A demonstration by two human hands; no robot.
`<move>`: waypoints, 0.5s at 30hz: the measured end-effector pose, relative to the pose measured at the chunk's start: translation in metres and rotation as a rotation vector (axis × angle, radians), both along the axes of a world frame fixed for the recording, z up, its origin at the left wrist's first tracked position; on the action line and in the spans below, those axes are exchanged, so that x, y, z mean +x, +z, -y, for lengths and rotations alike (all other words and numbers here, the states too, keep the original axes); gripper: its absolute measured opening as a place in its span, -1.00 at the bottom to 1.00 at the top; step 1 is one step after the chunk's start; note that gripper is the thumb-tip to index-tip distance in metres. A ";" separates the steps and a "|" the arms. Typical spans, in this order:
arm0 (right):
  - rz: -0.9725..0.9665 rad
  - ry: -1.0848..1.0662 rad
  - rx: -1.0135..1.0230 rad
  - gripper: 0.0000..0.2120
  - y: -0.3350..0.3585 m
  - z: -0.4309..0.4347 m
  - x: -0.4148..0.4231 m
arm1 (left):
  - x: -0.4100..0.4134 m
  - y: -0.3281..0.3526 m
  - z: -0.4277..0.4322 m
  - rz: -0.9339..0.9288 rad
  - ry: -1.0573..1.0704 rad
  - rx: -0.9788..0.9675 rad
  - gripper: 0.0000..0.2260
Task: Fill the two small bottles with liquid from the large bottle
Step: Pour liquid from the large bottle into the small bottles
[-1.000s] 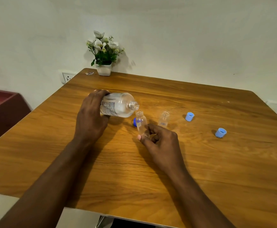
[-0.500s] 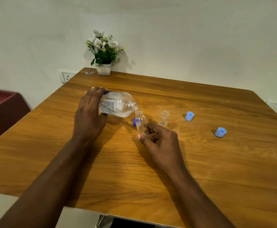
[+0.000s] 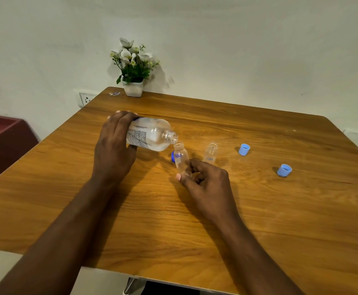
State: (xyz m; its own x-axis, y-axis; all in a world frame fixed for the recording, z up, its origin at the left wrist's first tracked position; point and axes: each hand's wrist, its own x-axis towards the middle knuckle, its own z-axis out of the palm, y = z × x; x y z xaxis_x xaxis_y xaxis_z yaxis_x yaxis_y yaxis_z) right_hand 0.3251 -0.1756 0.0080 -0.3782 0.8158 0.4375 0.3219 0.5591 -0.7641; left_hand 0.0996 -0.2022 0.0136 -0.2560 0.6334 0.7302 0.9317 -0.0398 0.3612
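Large bottle [image 3: 152, 135] in left grip [image 3: 114, 150], small bottle [image 3: 181, 159] in right grip [image 3: 205, 182]; wooden table [image 3: 259, 209], white wall [image 3: 237, 50]

The large clear plastic bottle [image 3: 150, 135], at about eleven o'clock from the table's middle, carries a white label of dark fine print, too small to read.

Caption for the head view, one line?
Left hand tips large bottle over small bottle held by right hand.

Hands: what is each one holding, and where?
Left hand grips the large bottle around its base end; right hand pinches a small bottle near its bottom.
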 end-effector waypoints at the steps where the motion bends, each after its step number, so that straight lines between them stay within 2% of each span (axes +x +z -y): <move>1: 0.001 0.003 0.002 -0.86 0.000 0.000 0.000 | 0.000 0.001 0.000 -0.004 -0.002 0.005 -0.43; 4: 0.007 0.015 0.009 -0.90 0.000 0.000 0.000 | 0.000 0.002 0.002 -0.014 -0.005 0.017 -0.43; 15: 0.011 0.012 0.013 -0.82 -0.001 0.001 0.000 | -0.002 0.004 0.003 -0.057 0.007 0.048 -0.45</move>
State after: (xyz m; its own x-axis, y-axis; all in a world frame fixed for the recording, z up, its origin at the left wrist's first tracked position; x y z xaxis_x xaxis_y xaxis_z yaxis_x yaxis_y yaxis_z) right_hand 0.3250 -0.1761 0.0074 -0.3929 0.8054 0.4438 0.3230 0.5727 -0.7534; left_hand 0.0980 -0.2053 0.0172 -0.2174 0.5952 0.7736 0.9511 -0.0489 0.3050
